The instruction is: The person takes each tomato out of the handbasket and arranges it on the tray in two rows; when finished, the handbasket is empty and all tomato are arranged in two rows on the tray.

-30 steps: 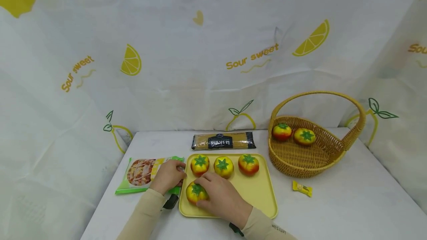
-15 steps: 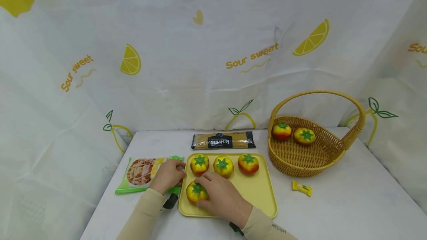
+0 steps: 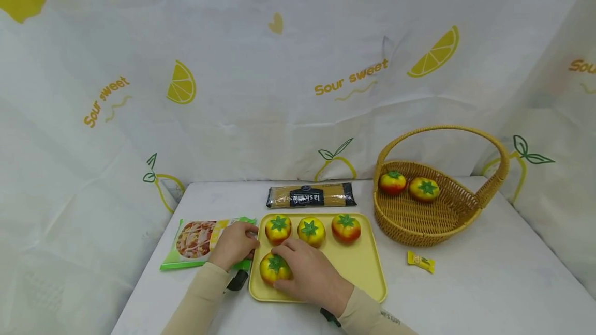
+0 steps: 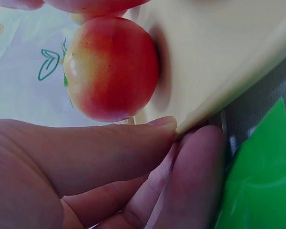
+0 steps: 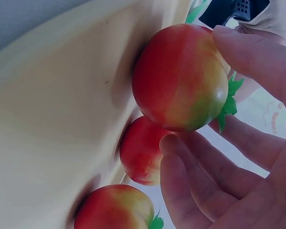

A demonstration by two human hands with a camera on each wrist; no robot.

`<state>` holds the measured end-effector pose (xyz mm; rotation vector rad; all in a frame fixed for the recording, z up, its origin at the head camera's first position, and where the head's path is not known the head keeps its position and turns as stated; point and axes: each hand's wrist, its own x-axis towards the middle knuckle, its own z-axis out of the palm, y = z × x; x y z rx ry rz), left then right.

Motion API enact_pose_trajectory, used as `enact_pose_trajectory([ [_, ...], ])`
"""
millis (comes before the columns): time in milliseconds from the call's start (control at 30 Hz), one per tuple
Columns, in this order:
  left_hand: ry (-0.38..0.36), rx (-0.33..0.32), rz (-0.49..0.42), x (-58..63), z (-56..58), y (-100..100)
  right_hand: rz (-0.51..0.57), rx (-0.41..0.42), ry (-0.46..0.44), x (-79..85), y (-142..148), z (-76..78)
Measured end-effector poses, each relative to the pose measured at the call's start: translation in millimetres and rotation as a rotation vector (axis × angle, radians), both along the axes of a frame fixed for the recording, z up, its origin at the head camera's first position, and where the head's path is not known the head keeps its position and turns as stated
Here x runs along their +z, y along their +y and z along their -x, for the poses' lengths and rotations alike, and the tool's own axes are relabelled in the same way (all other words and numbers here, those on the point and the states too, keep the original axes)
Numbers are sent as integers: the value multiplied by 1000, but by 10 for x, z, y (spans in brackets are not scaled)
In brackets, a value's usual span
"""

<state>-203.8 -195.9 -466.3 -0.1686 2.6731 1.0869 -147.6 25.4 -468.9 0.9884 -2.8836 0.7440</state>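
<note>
At the tray's near left corner my right hand grips a red-and-yellow tomato with a green leafy top, thumb on one side and fingers on the other. The same tomato fills the middle of the right wrist view. My left hand pinches the left rim of the yellow tray between thumb and finger, seen close up at the tray edge in the left wrist view. Along the tray's back stand three more tomatoes, a left one, a middle one and a right one.
A wicker basket with a tall handle holds two tomatoes at the back right. A yellow wrapped candy lies before it. Behind the tray is a pasta packet. A green food packet lies left, partly under my left hand.
</note>
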Motion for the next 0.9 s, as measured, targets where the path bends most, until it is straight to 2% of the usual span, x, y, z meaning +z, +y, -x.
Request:
enact_pose_trajectory([
  [367,-17,19,0,-27,20,5,1,-10,-57,83,48,13],
  [633,-19,31,11,-31,17,-17,-5,-6,-11,132,70,23],
  [900,-21,16,17,-33,18,-12,21,-2,6,168,174,50],
])
